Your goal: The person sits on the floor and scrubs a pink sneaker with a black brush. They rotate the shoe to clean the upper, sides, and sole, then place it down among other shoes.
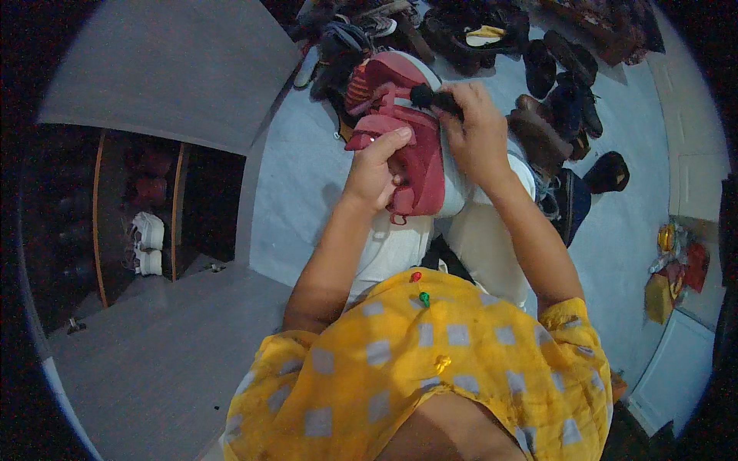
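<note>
A dusty-red sneaker (424, 173) with a pale sole is tipped on its side above my lap. My left hand (377, 167) grips it at the ankle collar, thumb over the padded tongue. In my right hand (475, 124) is a small black brush (429, 98), its dark head against the upper near the sole edge. The brush's handle is mostly hidden by my fingers. Pink laces and an orange-striped part show at the far left side of the sneaker.
Several dark shoes (539, 69) lie on the pale floor (300, 190) ahead and to the right, including a brown shoe (542, 129). At left stands a grey shoe cabinet with an open compartment holding white sneakers (149, 242). Colourful bags (674, 274) sit far right.
</note>
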{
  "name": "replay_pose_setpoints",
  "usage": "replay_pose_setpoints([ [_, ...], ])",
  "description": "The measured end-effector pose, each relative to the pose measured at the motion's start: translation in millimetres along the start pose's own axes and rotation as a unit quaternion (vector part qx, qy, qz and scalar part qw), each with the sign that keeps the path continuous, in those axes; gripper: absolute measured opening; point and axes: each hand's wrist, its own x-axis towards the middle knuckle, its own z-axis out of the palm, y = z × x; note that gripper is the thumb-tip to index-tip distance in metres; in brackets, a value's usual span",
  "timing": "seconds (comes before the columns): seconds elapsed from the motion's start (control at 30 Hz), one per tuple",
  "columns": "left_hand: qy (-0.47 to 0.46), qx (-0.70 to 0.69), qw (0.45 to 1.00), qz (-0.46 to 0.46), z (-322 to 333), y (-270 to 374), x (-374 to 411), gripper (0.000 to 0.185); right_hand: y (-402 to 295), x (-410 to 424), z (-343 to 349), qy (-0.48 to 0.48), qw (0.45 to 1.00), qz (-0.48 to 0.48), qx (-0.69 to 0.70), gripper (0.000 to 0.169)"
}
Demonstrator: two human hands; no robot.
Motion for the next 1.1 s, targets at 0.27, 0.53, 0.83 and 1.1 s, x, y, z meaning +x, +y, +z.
replay_pose_setpoints([
  [0.27, 0.003, 0.025, 0.999, 0.019, 5, -2, -1, 0.016, 11, 63, 23, -0.013, 0.997, 0.000, -0.077, 0.026],
  [0.53, -0.008, -0.019, 1.000, 0.019, 0, -3, 3, 0.021, 17, 28, 12, 0.015, 0.998, -0.028, -0.046, 0.027],
  [0.83, -0.011, -0.005, 1.000, 0.028, 0, -5, 3, 0.019, -6, -39, -19, -0.048, 0.998, 0.031, 0.037, 0.032],
  [1.1, -0.003, 0.018, 0.999, 0.037, -2, -1, 3, 0.024, -9, -1, -4, -0.033, 0.999, 0.001, -0.011, 0.029],
])
